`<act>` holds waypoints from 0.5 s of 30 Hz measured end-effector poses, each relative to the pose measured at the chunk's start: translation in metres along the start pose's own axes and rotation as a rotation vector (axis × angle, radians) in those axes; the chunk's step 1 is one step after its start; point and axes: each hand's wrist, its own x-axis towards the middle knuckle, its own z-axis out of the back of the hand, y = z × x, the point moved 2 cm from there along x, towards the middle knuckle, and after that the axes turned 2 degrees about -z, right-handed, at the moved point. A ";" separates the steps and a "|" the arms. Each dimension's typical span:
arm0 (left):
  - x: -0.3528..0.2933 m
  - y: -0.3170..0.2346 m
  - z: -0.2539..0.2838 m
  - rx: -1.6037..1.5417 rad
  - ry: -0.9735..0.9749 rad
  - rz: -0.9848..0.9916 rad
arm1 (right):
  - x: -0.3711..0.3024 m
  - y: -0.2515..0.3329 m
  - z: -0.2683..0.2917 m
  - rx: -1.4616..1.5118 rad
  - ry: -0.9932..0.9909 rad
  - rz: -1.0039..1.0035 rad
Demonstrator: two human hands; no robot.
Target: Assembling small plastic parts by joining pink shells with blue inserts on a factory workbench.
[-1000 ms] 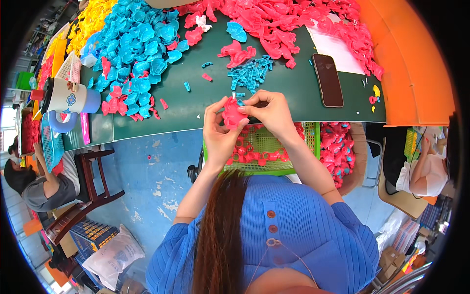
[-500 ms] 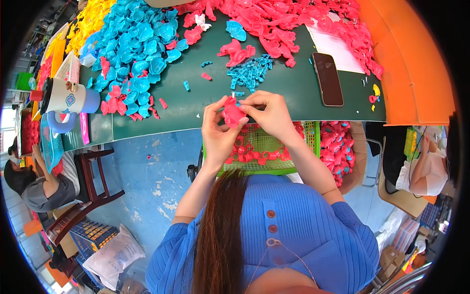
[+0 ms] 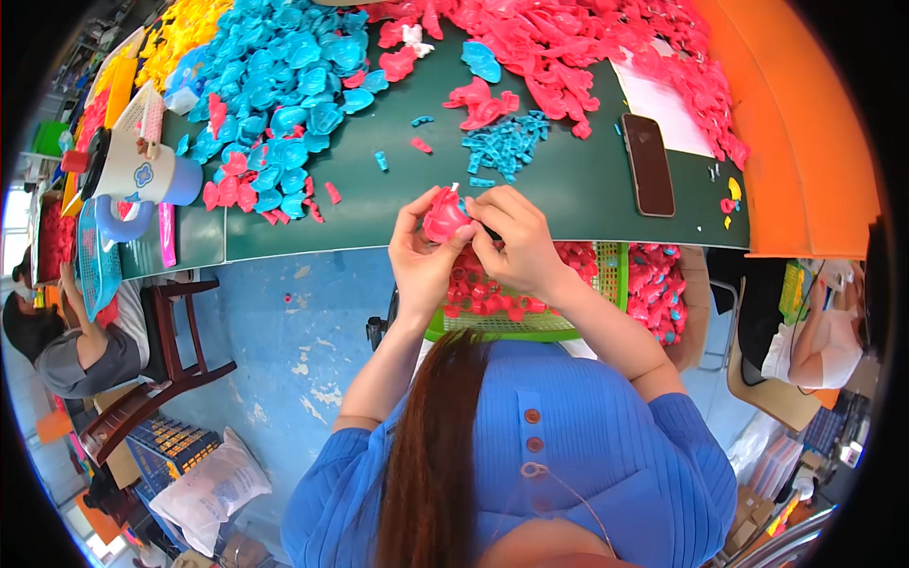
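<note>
I see the left hand, fingers clasping a pink piece over the counter edge, pale tip pointing away, long axis unclear; what the right hand pinches, I can't tell. Blue bits lie beyond.

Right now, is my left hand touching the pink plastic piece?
Touching. The head view shows the left hand holding the pink plastic piece between its fingers.

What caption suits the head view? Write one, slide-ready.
Left hand holding a pink piece, right hand against it, at a green table with a blue heap and a pink heap.
</note>
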 end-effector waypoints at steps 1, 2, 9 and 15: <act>0.000 0.002 0.005 -0.015 0.022 0.012 | 0.002 0.002 -0.001 -0.039 0.025 0.018; 0.000 0.003 0.010 -0.029 0.044 0.024 | 0.005 0.003 -0.003 -0.032 0.028 0.030; 0.015 -0.019 0.059 -0.078 -0.030 -0.025 | 0.062 -0.006 -0.036 0.179 0.234 -0.042; 0.016 -0.039 0.076 -0.015 -0.160 -0.116 | 0.151 -0.050 -0.103 -0.322 0.025 0.114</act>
